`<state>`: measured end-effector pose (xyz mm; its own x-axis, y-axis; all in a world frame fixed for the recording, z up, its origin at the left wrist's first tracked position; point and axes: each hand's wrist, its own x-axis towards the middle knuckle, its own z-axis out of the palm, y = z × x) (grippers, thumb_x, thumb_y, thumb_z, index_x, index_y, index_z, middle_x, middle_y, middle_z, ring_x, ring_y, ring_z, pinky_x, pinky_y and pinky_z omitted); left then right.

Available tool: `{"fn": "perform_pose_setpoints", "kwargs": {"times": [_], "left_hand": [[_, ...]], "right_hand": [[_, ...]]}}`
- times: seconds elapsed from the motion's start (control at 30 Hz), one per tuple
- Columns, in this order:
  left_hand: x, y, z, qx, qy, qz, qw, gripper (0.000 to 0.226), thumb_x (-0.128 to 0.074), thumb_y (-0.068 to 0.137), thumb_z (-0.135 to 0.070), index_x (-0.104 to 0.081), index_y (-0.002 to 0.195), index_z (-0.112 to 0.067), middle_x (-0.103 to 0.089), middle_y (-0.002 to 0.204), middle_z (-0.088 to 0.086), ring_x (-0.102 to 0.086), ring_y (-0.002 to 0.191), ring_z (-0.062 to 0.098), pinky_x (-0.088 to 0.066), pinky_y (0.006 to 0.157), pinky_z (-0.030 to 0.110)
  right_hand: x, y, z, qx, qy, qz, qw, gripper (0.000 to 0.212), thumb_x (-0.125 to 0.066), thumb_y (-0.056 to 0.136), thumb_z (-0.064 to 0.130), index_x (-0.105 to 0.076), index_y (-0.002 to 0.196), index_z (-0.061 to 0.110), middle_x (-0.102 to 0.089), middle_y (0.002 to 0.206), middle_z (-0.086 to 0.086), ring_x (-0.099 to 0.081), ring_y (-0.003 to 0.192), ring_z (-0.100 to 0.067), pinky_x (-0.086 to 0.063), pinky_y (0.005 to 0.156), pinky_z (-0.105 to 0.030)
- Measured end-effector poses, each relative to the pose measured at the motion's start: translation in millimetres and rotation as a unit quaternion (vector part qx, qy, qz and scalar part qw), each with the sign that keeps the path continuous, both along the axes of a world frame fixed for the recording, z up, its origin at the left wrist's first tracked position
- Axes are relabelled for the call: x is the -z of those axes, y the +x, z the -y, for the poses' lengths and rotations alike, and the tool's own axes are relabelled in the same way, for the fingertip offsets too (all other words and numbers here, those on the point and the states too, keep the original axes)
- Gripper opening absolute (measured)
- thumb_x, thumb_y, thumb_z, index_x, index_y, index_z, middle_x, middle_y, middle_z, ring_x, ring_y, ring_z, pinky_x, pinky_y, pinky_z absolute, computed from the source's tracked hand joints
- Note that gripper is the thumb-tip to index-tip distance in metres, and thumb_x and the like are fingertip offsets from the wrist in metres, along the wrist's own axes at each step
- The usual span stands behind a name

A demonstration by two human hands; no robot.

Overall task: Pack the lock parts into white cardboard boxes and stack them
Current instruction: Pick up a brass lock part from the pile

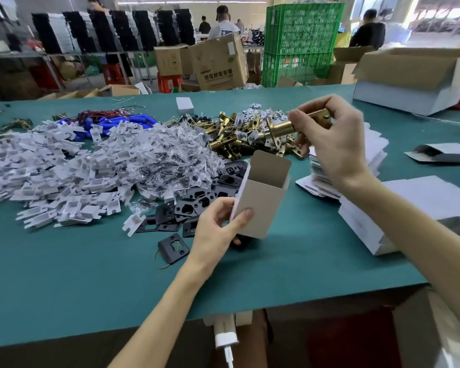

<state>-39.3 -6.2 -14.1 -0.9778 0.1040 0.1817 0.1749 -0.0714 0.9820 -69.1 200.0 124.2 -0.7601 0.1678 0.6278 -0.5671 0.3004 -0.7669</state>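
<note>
The left grip (218, 225) pinches an open-topped white box (262, 205) upright above the middle of the bench (91, 274). The right grip (336, 138) pinches a brass latch (282, 128), held higher, toward the far edge.

Left hand (218, 224): grips the lower end of a small white box (263, 197), thumb on its front face, held clear of the surface (91, 288).
Box: tilted, open end up, top flap raised.
Right hand (335, 139): pinches a brass latch (284, 128) by one end; the latch is roughly level, above the box mouth and not touching it.
Left of box: heap of white plastic pieces (64, 176), then clear bagged parts (165, 155), then black plates (197, 205) nearest the box.
Behind: pile of brass latches (223, 136); blue parts (117, 123) further left.
Right: stack of flat white box blanks (369, 144) under the right wrist.
Far right: large open carton (414, 75).
Background: green crates (300, 41), people standing.
</note>
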Motion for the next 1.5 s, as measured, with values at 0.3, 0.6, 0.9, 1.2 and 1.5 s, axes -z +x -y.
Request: {"fn": "perform_pose_setpoints", "kwargs": {"times": [0.3, 0.6, 0.9, 1.2, 1.5], "left_hand": [[-1, 0, 1, 0.022, 0.015, -0.002, 1.0, 0.036, -0.077, 0.088, -0.031, -0.064, 0.115, -0.01, -0.079, 0.109, 0.007, -0.075, 0.096, 0.02, -0.057, 0.061, 0.029], [-1, 2, 1, 0.042, -0.004, -0.017, 0.999, 0.041, -0.077, 0.087, -0.031, -0.061, 0.119, -0.01, -0.077, 0.114, 0.005, -0.073, 0.103, 0.021, -0.055, 0.064, 0.025], [1, 3, -2, 0.07, -0.041, -0.035, 0.996, 0.027, -0.077, 0.094, -0.022, -0.066, 0.118, -0.015, -0.077, 0.112, 0.003, -0.074, 0.106, 0.021, -0.061, 0.087, 0.035], [1, 2, -1, 0.062, -0.085, -0.043, 0.994, 0.028, -0.078, 0.091, -0.031, -0.069, 0.115, -0.02, -0.077, 0.11, -0.001, -0.073, 0.099, 0.021, -0.057, 0.079, 0.034], [2, 1, 1, 0.022, -0.093, -0.037, 0.995, 0.025, -0.082, 0.089, -0.028, -0.072, 0.109, -0.018, -0.077, 0.102, 0.0, -0.069, 0.093, 0.03, -0.057, 0.083, 0.041]], "right_hand": [[-10, 13, 12, -0.032, 0.149, 0.042, 0.987, 0.028, -0.087, 0.078, 0.015, -0.066, 0.096, 0.008, -0.071, 0.08, -0.01, -0.069, 0.053, -0.013, -0.054, 0.05, -0.023], [2, 21, 15, 0.009, 0.255, 0.059, 0.965, 0.024, -0.087, 0.08, 0.026, -0.072, 0.094, 0.014, -0.071, 0.084, -0.003, -0.068, 0.074, -0.02, -0.055, 0.065, -0.023], [0, 32, 21, -0.008, 0.362, 0.034, 0.932, 0.015, -0.08, 0.087, 0.024, -0.071, 0.098, 0.017, -0.061, 0.094, 0.0, -0.059, 0.08, -0.017, -0.052, 0.077, -0.041], [17, 35, 23, -0.061, 0.374, 0.128, 0.917, 0.009, -0.074, 0.092, 0.016, -0.067, 0.093, 0.022, -0.073, 0.086, 0.006, -0.068, 0.087, -0.013, -0.056, 0.081, -0.041], [23, 38, 25, -0.019, 0.399, -0.008, 0.917, 0.008, -0.06, 0.099, 0.011, -0.066, 0.104, 0.013, -0.068, 0.093, 0.001, -0.061, 0.082, -0.016, -0.052, 0.078, -0.038]]}}
